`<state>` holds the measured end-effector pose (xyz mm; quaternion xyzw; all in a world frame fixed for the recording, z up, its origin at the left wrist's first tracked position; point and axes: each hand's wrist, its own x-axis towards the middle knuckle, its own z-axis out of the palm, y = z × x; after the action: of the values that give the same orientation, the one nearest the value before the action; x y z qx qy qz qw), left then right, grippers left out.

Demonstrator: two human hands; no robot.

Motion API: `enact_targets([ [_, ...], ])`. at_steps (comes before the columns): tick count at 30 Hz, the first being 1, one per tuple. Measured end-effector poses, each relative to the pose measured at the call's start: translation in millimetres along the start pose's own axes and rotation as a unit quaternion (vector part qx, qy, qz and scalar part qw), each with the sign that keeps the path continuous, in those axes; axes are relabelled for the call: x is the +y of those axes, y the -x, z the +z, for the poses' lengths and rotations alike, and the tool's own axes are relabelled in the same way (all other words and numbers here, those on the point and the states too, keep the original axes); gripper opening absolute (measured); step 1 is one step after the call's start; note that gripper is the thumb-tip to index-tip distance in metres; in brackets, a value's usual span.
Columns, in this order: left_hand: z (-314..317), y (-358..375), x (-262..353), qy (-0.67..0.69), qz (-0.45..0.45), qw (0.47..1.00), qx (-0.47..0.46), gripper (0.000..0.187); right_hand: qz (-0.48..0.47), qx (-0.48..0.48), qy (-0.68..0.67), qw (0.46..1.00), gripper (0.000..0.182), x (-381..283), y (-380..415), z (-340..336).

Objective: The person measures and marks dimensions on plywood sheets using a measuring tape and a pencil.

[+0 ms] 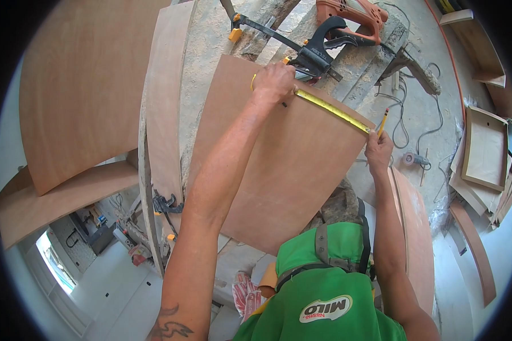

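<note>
A plywood panel (pixel 284 165) lies flat in front of me. Along its far edge stretches the yellow blade of a tape measure (pixel 333 109). My left hand (pixel 274 82) is closed around the tape measure's body at the far edge, hiding most of it. At the panel's right corner, my right hand (pixel 378 150) pinches the blade's end, and a yellow pencil (pixel 383 121) sticks up from between its fingers. Just beyond my left hand is a black bar clamp (pixel 316 55) with orange pads.
An orange power tool (pixel 355 20) rests behind the clamp on a dusty wooden bench. Cables and a small grinder-like tool (pixel 415 159) lie on the floor to the right. Tall plywood sheets (pixel 88 85) stand at the left. A wooden tray-like frame (pixel 485 148) sits far right.
</note>
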<state>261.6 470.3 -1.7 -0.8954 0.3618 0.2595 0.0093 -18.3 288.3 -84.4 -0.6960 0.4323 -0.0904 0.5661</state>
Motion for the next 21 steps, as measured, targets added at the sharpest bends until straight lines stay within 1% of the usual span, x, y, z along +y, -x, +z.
enact_targets([
  [5,0.7,-0.3,-1.0,0.005,0.005,1.000,0.003,0.035,-0.001,-0.001,-0.001,1.000,0.022,-4.6,1.7,0.8],
  [7,-0.2,-0.5,-0.4,0.005,0.001,1.000,-0.002,0.034,0.029,-0.001,0.000,1.000,0.024,-12.5,4.3,0.2],
  [12,-1.7,-1.4,0.5,0.006,-0.011,1.000,-0.013,0.032,0.021,-0.001,0.004,1.000,0.024,-14.2,4.4,1.0],
  [21,0.8,-1.6,-1.0,0.012,-0.004,1.000,0.015,0.028,0.022,-0.002,-0.006,1.000,0.024,-8.3,3.2,0.3],
])
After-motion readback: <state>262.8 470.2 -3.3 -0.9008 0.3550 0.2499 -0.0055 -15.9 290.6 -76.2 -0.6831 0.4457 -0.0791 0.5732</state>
